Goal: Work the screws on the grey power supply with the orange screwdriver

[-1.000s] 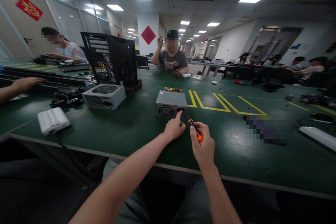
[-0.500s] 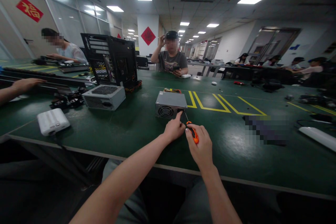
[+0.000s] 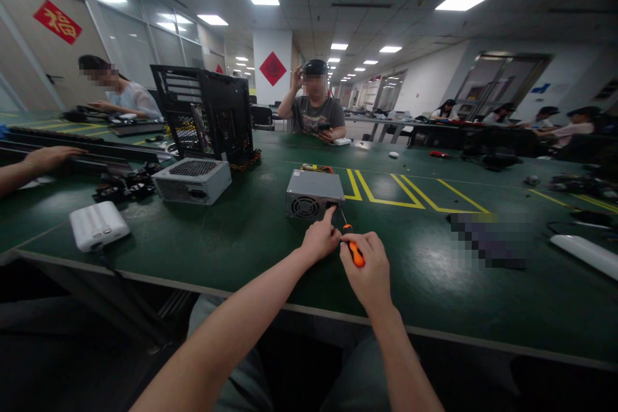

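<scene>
- Middle power supply (image 3: 313,185): sheet-metal casing, dull grey, smooth and plain across the top, pierced by a grille in the front face.
- Screwdriver (image 3: 356,253): orange and black handle, plastic or rubber in look, faintly shiny; thin shaft of bright metal.
- Left-hand power supply (image 3: 192,180): paler grey metal, matt, rough-looking where perforated.
- Computer case (image 3: 234,117): black, low sheen; metal or plastic, not distinguishable.
- Tabletop (image 3: 270,238): dark green, smooth, glossy in patches of glare.
- White box (image 3: 99,225): smooth plastic in look, softly shiny.
- Trousers (image 3: 205,309): matt cloth, creased.
- Red wall diamond (image 3: 273,69): flat, paper-like.
</scene>
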`<state>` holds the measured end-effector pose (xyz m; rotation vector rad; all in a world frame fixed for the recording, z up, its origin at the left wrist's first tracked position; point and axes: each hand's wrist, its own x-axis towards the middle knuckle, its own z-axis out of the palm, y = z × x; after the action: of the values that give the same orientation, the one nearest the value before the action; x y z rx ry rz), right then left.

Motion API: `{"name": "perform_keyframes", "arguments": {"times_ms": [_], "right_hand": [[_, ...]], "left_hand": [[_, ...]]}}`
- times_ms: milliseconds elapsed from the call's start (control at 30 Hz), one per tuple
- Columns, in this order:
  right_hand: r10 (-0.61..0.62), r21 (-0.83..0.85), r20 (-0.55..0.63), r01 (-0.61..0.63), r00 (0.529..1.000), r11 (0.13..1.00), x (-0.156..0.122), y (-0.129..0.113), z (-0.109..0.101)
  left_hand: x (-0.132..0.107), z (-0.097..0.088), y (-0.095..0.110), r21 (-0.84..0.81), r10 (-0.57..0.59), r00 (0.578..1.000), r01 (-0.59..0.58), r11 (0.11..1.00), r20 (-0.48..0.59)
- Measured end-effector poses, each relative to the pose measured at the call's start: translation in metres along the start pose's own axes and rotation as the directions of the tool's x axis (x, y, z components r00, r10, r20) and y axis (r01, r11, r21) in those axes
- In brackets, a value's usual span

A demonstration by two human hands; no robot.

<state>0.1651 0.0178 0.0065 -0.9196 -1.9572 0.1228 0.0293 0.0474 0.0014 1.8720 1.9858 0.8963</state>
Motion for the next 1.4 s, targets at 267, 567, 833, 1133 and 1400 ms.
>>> {"name": "perform_keyframes", "arguments": {"times_ms": [267, 567, 833, 1133, 1400], "right_hand": [[0.216, 0.097, 0.006, -0.216, 0.976, 0.972, -0.0012, -0.0018, -0.0017], [0.004, 0.018, 0.001, -0.004, 1.000, 1.000, -0.0016, 0.0030, 0.0018], [0.084, 0.067, 0.019, -0.086, 0.996, 0.994, -0.0005, -0.0008, 0.0005], [-0.021, 0.019, 0.038, 0.020, 0.999, 1.000, -0.0005, -0.0011, -0.0004], [-0.027, 0.039, 0.034, 0.026, 0.999, 0.999, 0.0007, -0.0013, -0.0010]], "left_hand": [[0.0009, 0.0043, -0.0046, -0.007, 0.028, 0.999, -0.028, 1.000, -0.016], [0.0002, 0.0028, -0.0024, 0.004, 0.014, 1.000, -0.014, 1.000, -0.016], [-0.0018, -0.0014, 0.0008, -0.006, 0.011, 1.000, -0.010, 1.000, 0.003], [0.0001, 0.0015, -0.0009, 0.011, 0.006, 1.000, -0.006, 1.000, -0.010], [-0.0008, -0.0009, -0.0002, -0.001, 0.022, 1.000, -0.022, 1.000, 0.013]]}}
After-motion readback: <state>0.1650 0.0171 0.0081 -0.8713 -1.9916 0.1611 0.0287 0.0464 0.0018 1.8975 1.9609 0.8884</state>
